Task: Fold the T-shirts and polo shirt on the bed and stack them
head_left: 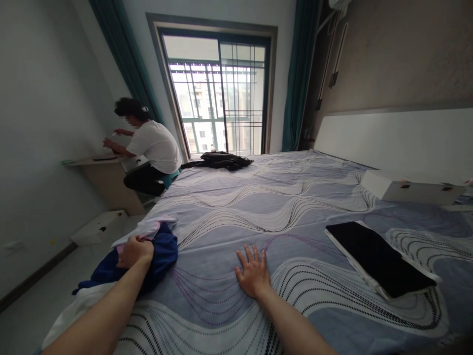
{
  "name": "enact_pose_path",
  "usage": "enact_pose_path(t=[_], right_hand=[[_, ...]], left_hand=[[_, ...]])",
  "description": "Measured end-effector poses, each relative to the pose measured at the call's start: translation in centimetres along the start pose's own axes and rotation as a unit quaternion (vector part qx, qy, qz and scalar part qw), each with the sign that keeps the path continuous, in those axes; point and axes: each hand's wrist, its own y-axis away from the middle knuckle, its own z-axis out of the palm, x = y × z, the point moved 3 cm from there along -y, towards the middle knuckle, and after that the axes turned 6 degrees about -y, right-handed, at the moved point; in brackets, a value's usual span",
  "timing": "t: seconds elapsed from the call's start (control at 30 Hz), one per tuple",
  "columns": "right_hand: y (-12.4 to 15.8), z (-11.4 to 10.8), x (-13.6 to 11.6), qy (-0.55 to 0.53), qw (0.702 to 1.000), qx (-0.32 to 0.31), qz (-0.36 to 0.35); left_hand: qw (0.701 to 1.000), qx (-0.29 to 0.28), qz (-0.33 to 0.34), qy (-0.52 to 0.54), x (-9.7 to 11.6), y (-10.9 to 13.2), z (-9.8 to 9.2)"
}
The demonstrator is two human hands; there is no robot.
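Cloth bundle [165,250], blue with white and pink parts: left of the frame, at the bed's near left edge; partly hidden by the left forearm. Left hand [136,250]: clenched on the bundle, fingers curled into its pink and white fabric. White cloth [79,309]: lower left, below the bundle, partly behind the same forearm.

Right hand [253,270]: lower centre, laid flat on the bedsheet [221,256], fingers spread, grasping nothing. Bedsheet: grey-blue, wavy dotted bands.

Folded stack [380,259], black over white: right of the frame, well apart from the right hand. White box [416,190], dark fittings: behind the stack, near the white headboard [399,133]. Black garment [221,161]: heaped at the bed's far edge, below the window [221,98].

Upper left: a person in a white shirt [157,145], seated, arms over a small desk [99,170]. Second white box [99,228]: on the floor below, between desk and bundle in the frame.
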Motion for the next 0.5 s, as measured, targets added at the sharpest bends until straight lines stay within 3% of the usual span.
enact_pose_path(t=[0.07, 0.13, 0.23, 0.3, 0.37, 0.43, 0.5], right_hand=[[0.0, 0.0, 0.0, 0.000, 1.000, 0.001, -0.001], [0.1, -0.1, 0.0, 0.005, 1.000, 0.002, -0.001], [0.2, -0.1, 0.0, 0.015, 1.000, 0.009, 0.001], [0.1, 0.0, 0.1, 0.020, 1.000, 0.018, -0.003], [-0.2, 0.0, 0.3, 0.022, 1.000, 0.014, -0.008], [-0.3, -0.1, 0.8, 0.011, 1.000, 0.002, -0.007], [-0.2, -0.5, 1.1, -0.053, 0.998, 0.006, -0.015]], left_hand=[[0.998, 0.052, 0.005, 0.022, 1.5, 2.0, -1.2], [0.990, 0.082, 0.075, 0.088, 3.6, 5.5, -2.3], [0.949, 0.035, 0.201, 0.241, 6.1, 13.8, -2.9], [0.905, -0.072, 0.256, 0.332, 6.6, 20.5, -2.4], [0.845, -0.254, 0.251, 0.398, 6.1, 27.2, -0.8], [0.755, -0.415, 0.208, 0.463, 5.1, 33.0, 1.1], [0.673, -0.514, 0.173, 0.503, 3.8, 37.0, 2.6]])
